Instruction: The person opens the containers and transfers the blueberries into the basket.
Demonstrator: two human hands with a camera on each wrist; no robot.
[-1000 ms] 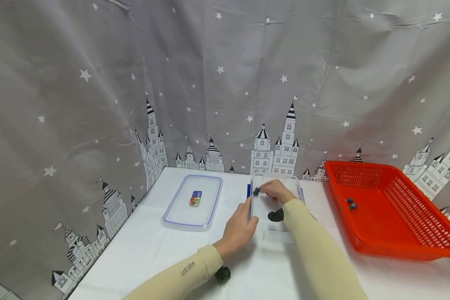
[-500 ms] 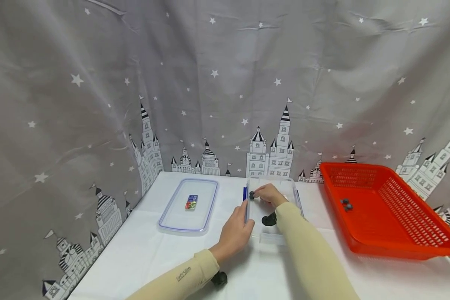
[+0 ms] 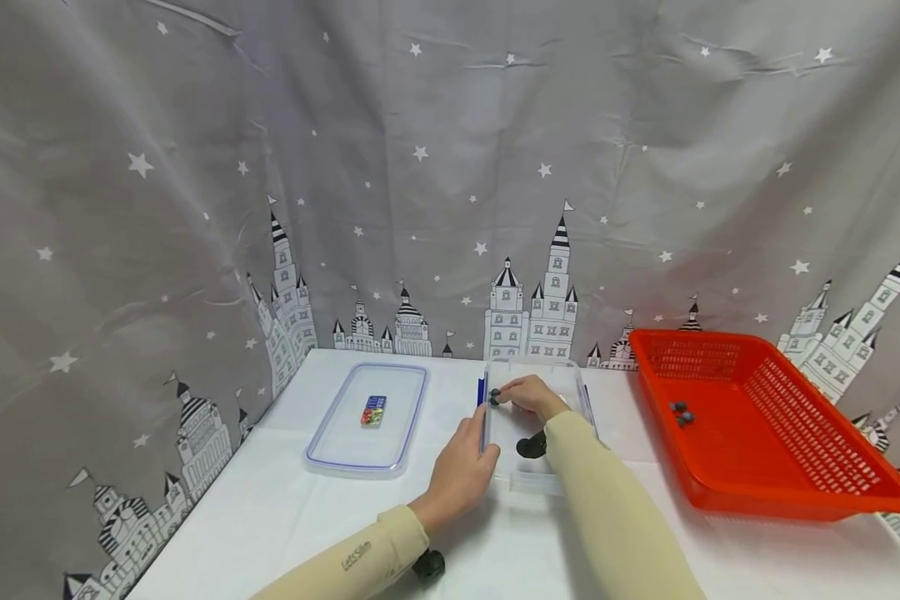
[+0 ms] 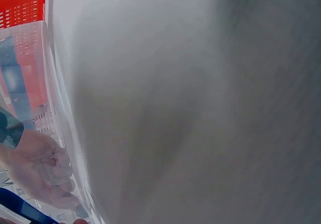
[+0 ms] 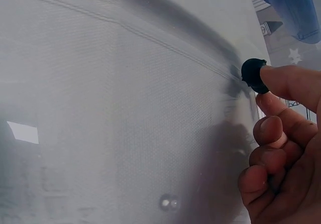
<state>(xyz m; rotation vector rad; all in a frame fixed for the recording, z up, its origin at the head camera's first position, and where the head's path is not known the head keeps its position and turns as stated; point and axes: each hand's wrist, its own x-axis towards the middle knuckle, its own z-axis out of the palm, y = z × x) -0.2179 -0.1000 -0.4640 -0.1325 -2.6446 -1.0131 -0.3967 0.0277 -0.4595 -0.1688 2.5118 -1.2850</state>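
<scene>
My left hand [image 3: 461, 471] grips the left side of a clear plastic food container [image 3: 536, 483], near its blue latch [image 3: 482, 392]. Inside the container, my right hand [image 3: 528, 394] reaches to the far left corner. Its thumb and index finger pinch a dark blueberry [image 5: 253, 75], close against the wall, while the other fingers curl below. The container's wall and the right hand seen through it [image 4: 37, 166] appear at the left edge of the left wrist view.
A clear lid [image 3: 337, 457] with a blue seal and a colourful label [image 3: 372, 411] lies at left. The red basket [image 3: 780, 497] at right holds several blueberries [image 3: 682, 413]. A grey castle-print curtain [image 3: 390, 208] hangs behind the white table [image 3: 285, 533].
My right fingers have closed in on the blueberry by the container's left wall. The left hand keeps its hold. The whole head view has shifted slightly, moving the scene left and down.
</scene>
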